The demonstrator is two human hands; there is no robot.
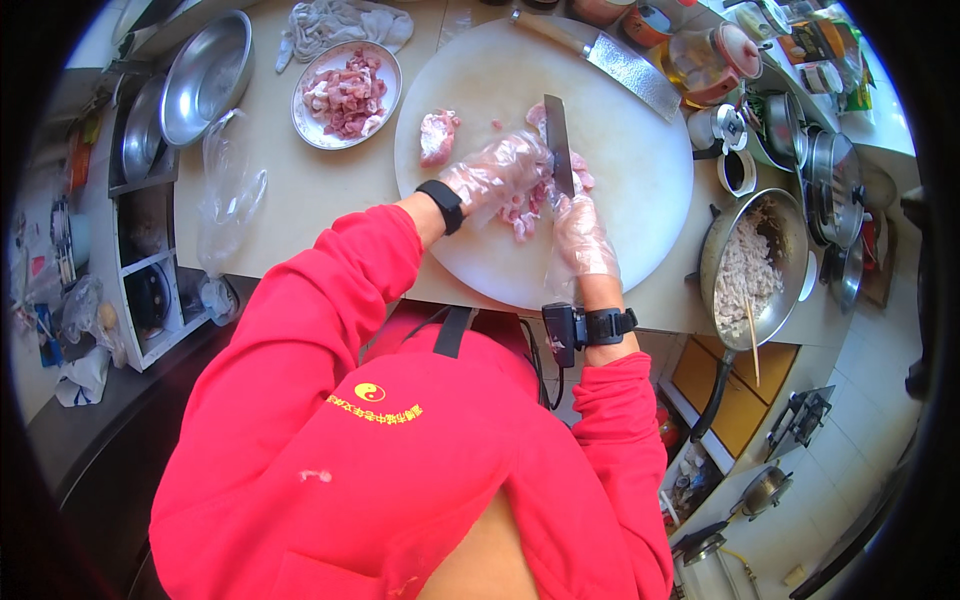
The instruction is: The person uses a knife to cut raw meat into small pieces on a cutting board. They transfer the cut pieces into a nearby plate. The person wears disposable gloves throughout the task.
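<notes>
My right hand [585, 240], in a clear plastic glove, grips a knife [557, 142] whose dark, broad blade points away from me. My left hand [510, 169], gloved the same way, holds down raw meat [536, 115] against the blade's left side. Its fingertips are partly hidden. Cut pieces of meat [523, 223] lie just below the left hand, and more pieces [581, 171] show right of the blade. All this is on a round white cutting board [637, 210]. A separate chunk of meat [438, 138] rests near the board's left edge.
A cleaver [630, 71] with a wooden handle lies across the board's far right. Left of the board stands a plate [300, 124] of cut meat. A frying pan [789, 259] with minced food and chopsticks [752, 341] is at right. A steel basin [206, 82] stands far left.
</notes>
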